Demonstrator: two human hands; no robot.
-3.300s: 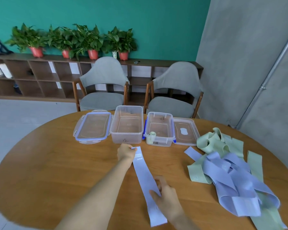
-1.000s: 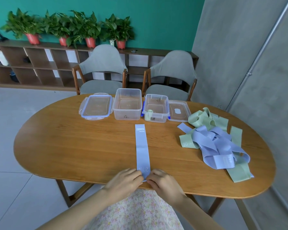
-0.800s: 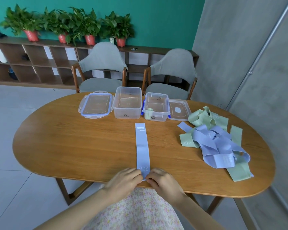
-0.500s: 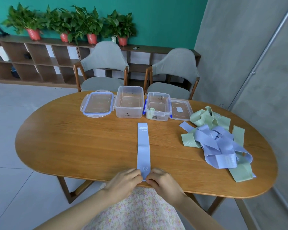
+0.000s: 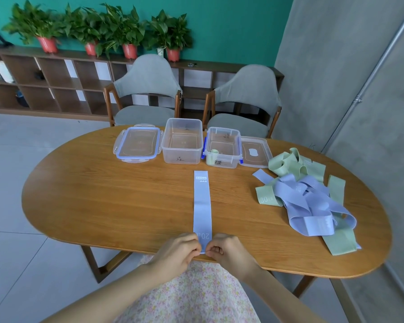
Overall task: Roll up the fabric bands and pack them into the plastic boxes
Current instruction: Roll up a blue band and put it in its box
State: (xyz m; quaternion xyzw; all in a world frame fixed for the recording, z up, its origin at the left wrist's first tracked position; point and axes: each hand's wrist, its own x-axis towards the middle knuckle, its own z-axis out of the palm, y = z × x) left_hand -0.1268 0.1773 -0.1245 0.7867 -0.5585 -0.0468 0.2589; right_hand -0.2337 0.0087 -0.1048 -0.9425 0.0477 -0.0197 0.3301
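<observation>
Left hand (image 5: 176, 251) and right hand (image 5: 229, 251) are pinching the near end of the blue band (image 5: 202, 206), which is lying flat and straight on the table (image 5: 103, 194), pointing toward the boxes (image 5: 182, 141). Rolling well likely means keeping edges aligned and turns tight.

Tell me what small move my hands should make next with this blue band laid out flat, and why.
Probably start turning the near end over on itself, rolling away from you. The blue band lies flat and straight on the table, and your left hand and right hand already pinch its near end at the table's edge, with no roll formed yet that I can see.
</observation>
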